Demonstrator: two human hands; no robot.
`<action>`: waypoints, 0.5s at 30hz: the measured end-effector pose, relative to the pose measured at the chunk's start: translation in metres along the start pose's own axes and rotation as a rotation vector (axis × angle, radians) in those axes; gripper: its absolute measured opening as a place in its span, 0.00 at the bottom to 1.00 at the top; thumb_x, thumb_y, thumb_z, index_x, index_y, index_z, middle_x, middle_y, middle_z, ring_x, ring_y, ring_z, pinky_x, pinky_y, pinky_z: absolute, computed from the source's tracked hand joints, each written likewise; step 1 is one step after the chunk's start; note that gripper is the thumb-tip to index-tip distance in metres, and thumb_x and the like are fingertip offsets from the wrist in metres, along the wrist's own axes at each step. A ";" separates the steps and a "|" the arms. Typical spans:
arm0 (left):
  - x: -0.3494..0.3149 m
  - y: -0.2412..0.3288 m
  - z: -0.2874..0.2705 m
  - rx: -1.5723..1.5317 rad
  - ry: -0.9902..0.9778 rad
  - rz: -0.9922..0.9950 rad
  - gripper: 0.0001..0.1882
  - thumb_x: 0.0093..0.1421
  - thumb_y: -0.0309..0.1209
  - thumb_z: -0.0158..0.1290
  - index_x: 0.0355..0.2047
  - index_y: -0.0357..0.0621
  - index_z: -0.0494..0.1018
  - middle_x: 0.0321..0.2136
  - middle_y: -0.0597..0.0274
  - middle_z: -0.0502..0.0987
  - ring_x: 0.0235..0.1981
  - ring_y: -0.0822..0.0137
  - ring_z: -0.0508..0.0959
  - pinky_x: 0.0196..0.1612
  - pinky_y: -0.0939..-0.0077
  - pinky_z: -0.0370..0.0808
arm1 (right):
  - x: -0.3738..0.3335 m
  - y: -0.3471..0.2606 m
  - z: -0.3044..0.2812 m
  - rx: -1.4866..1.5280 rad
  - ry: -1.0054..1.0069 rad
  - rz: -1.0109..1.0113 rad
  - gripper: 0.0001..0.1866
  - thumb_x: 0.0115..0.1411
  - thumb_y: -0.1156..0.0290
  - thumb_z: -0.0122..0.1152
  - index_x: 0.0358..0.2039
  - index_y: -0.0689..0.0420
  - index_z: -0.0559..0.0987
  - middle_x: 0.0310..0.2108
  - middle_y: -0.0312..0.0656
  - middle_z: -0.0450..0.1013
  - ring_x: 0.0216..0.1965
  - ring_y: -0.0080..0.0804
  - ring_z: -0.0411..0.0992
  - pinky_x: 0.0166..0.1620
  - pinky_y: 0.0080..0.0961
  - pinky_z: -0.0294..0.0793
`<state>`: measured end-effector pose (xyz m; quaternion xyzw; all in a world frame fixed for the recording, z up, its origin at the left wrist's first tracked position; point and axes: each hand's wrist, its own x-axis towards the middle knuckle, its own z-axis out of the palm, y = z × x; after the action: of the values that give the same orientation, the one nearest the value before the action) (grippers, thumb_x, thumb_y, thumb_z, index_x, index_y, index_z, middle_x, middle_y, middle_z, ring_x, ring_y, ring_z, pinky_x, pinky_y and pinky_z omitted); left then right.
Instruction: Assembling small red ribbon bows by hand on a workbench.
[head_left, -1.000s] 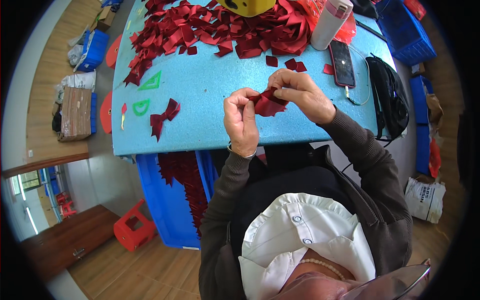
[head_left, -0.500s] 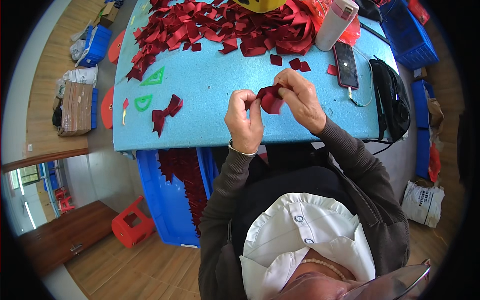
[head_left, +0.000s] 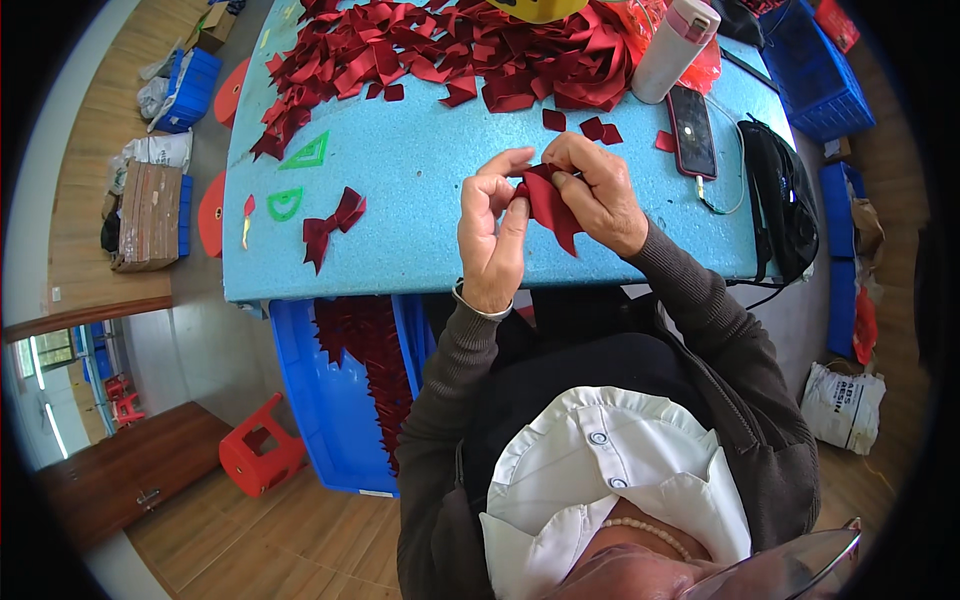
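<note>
Between my two hands, above the front part of the blue table (head_left: 400,230), is a dark red ribbon (head_left: 550,207) with a pointed tail hanging down. My left hand (head_left: 492,235) pinches its left side between thumb and fingers, with the index finger stretched over the top. Thumb and fingers of my right hand (head_left: 597,195) grip its upper right part. The spot where the fingertips meet is partly hidden. A finished-looking red bow (head_left: 334,228) lies on the table to the left of my hands.
Red ribbon pieces (head_left: 420,50) are heaped along the far side. A white bottle (head_left: 673,50), a phone (head_left: 690,130) on a cable and a black bag (head_left: 782,200) stand or lie at right. Green rulers (head_left: 306,152) lie left. Below the edge is a blue bin (head_left: 335,420) with red bows.
The ribbon has turned, and its pointed tail now hangs lower between my hands. My left index finger has lifted and stretched out; the right hand has shifted slightly.
</note>
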<state>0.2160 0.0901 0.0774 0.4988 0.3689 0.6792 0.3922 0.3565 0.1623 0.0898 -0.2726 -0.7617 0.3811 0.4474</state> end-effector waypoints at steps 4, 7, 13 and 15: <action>0.004 -0.003 0.007 -0.111 -0.069 -0.072 0.08 0.63 0.19 0.43 0.40 0.40 0.58 0.44 0.52 0.69 0.47 0.68 0.69 0.53 0.72 0.66 | -0.002 0.005 -0.011 0.039 -0.027 0.044 0.04 0.49 0.84 0.46 0.27 0.65 0.67 0.28 0.44 0.66 0.29 0.31 0.64 0.35 0.24 0.66; 0.007 -0.009 0.007 -0.096 -0.123 0.008 0.07 0.63 0.18 0.43 0.39 0.40 0.58 0.44 0.53 0.69 0.44 0.69 0.69 0.52 0.73 0.67 | 0.001 0.006 -0.017 0.163 -0.020 0.177 0.03 0.50 0.83 0.46 0.27 0.65 0.67 0.28 0.44 0.67 0.29 0.30 0.64 0.35 0.24 0.66; 0.007 -0.020 0.006 -0.024 -0.107 0.020 0.06 0.63 0.19 0.44 0.40 0.39 0.61 0.43 0.54 0.69 0.42 0.72 0.69 0.49 0.75 0.68 | 0.001 0.008 -0.025 0.284 -0.039 0.280 0.02 0.51 0.81 0.46 0.26 0.65 0.67 0.29 0.43 0.67 0.29 0.28 0.64 0.36 0.24 0.66; 0.009 -0.018 0.009 0.145 -0.077 0.032 0.06 0.63 0.19 0.44 0.40 0.38 0.62 0.41 0.55 0.68 0.40 0.72 0.69 0.46 0.77 0.70 | 0.003 0.009 -0.028 0.181 -0.058 0.170 0.02 0.49 0.82 0.46 0.26 0.65 0.66 0.28 0.44 0.67 0.28 0.30 0.64 0.35 0.25 0.66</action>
<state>0.2256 0.1064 0.0665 0.5576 0.3937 0.6373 0.3578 0.3809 0.1797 0.0926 -0.2836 -0.7112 0.4924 0.4140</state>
